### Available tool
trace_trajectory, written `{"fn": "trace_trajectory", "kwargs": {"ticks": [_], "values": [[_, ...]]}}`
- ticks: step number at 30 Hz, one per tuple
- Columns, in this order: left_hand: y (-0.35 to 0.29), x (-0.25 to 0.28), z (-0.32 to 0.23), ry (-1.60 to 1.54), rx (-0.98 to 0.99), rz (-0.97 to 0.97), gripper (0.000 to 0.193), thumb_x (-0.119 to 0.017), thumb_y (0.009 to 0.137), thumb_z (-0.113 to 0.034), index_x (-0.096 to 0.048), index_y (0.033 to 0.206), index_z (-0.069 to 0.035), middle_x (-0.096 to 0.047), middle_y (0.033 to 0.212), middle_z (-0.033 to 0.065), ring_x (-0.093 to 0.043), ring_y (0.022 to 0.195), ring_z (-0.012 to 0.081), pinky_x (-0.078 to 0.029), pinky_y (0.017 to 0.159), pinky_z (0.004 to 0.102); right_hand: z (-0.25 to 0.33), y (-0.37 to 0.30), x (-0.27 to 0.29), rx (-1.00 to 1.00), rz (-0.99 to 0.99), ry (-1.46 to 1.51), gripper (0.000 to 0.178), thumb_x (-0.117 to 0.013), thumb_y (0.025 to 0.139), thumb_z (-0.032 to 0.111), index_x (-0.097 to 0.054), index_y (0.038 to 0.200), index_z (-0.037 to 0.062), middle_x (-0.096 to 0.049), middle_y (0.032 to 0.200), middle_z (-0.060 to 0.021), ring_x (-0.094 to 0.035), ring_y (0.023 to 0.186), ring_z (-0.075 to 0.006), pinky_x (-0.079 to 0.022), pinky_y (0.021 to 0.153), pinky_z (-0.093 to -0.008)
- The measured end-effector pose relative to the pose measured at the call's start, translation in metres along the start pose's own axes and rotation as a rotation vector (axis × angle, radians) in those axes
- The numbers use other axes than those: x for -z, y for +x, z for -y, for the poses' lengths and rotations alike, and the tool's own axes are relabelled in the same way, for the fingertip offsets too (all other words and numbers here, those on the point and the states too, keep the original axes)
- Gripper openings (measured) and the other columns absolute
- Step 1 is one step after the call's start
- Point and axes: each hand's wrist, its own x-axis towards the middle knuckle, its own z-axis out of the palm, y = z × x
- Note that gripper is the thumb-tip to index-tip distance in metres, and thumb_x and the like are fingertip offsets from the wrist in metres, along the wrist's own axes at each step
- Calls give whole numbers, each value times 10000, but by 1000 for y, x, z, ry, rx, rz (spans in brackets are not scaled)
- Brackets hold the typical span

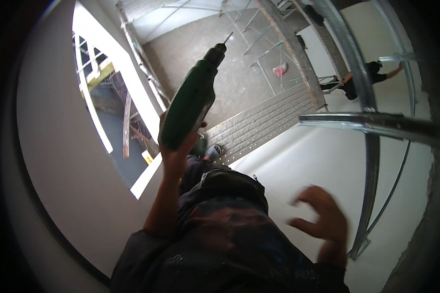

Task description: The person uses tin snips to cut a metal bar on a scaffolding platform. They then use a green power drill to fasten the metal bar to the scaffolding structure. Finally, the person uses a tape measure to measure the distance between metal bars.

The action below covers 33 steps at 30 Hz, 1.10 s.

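Note:
My left hand [177, 155] is closed around a green power drill [188, 102], partly hidden behind its body. The drill tilts up and away, and a thin bit [228, 37] sticks out of its dark chuck. My right hand [325, 215] is lifted at the lower right, somewhat blurred. Its thumb and fingers are curled but apart, with nothing between them. Behind that hand lies a smooth white panel surface [293, 161]. The right hand is apart from the metal framing channels [371, 180] beside it. A dark pouch [230, 181] sits at my waist.
A perforated metal scaffold plank [264, 124] runs below me. A metal channel [342, 121] juts in from the right, crossing an upright one. A window opening [124, 127] is at left. Farther off are scaffold tubes [261, 41], a red object [280, 70] and another person [349, 88].

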Motion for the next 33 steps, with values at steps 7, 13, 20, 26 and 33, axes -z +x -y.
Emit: {"fn": "trace_trajectory", "kwargs": {"ticks": [7,13,20,26,33], "values": [[2,9,162,-220,248,-127,515,-746,881,-159,-482,1289,10,-669,1164,147,-683,970,201,-518,816,280,-103,251,-223,57,-229,487,765,-838,721,226,-465,1349,-1,-601,1224,-233,-596,1162,-385,-482,977,-434],[31,67,281,168,481,-26,601,-715,908,-370,-508,1267,65,-679,1080,206,-687,974,271,-525,859,372,-186,320,-292,-168,-23,504,422,-795,768,241,-662,1072,-19,-731,901,-183,-734,898,-297,-557,775,-399],[94,137,203,552,446,760,304,-651,935,-159,-638,1185,13,-729,1036,168,-735,875,280,-569,810,383,-323,384,-403,-589,46,398,415,-769,805,348,-681,926,-39,-704,773,-214,-731,795,-325,-536,690,-409],[120,106,217,-30,74,1005,243,-531,952,-78,-613,1179,-52,-714,1011,95,-706,948,216,-560,794,325,-466,436,-498,-771,-240,452,448,-728,845,413,-567,649,44,-538,478,-64,-556,378,-208,-455,390,-367],[135,138,258,323,130,918,273,-487,989,-170,-551,1229,-56,-675,1037,67,-678,938,181,-562,797,298,-575,505,-552,-1122,-544,673,484,-714,866,386,-541,619,8,-564,523,-82,-561,415,-199,-465,427,-346]]}}
